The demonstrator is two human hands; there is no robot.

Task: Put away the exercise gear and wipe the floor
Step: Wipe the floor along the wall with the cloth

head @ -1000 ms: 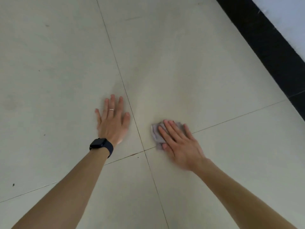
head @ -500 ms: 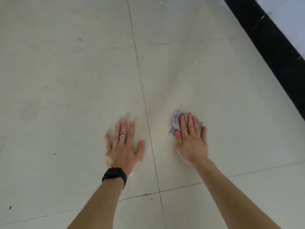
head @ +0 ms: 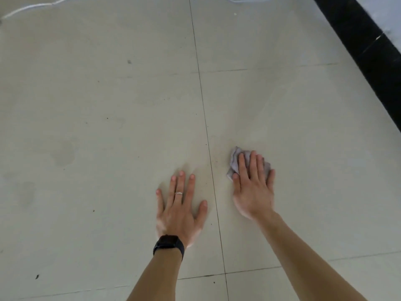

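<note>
From the head camera, looking down, the person leans over a pale tiled floor (head: 108,127) with both arms stretched forward.

The right hand (head: 252,187) lies flat on a small crumpled grey cloth (head: 235,158). Its fingers (head: 252,164) are straight and close together and press the cloth down rather than curl round it. That hold spreads the pressure over the rag, which suits rubbing a tile. The cloth sits just to the right of the long grout line (head: 204,118), and part of it shows beyond the fingertips and beside the thumb.

The left hand (head: 180,207) rests palm down on the bare tile just left of that line, fingers (head: 191,185) straight and splayed, holding nothing. I judge that it props up the body's weight. It wears a ring (head: 178,193), and a black watch (head: 169,244) sits on the wrist.

No exercise gear is in view, so the step in hand looks like the wiping. Dark specks (head: 37,276) and faint smudges remain on the tiles to the left. A black skirting (head: 373,61) runs along the right edge, and a white cord (head: 32,7) lies at the far top left.
</note>
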